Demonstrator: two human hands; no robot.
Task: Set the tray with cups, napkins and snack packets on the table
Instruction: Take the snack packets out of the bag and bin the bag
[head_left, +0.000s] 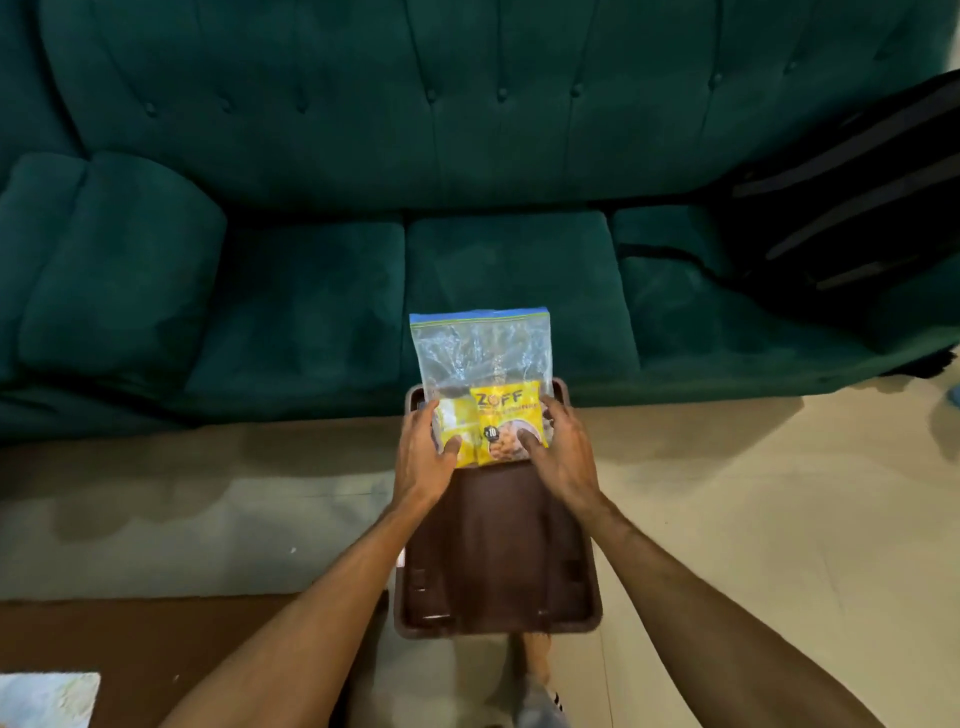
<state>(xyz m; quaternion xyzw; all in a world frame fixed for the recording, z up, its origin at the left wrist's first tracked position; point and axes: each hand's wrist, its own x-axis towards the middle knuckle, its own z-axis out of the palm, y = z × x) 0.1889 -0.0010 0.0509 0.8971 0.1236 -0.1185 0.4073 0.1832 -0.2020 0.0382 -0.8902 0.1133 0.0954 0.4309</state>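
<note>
The sofa (467, 130) is dark green, the tray (493, 545) dark brown, the zip bag (480, 348) clear with a blue top strip, the snack packets (509, 426) yellow, the floor (753, 493) cream

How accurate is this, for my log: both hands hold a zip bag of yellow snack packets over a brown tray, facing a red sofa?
The head view shows a dark green sofa, not red. Left hand and right hand do hold the zip bag of yellow snack packets over the brown tray.

A tufted green sofa (467, 130) is filling this home living room, standing on a pale floor (753, 493) near a brown table (156, 639).
</note>
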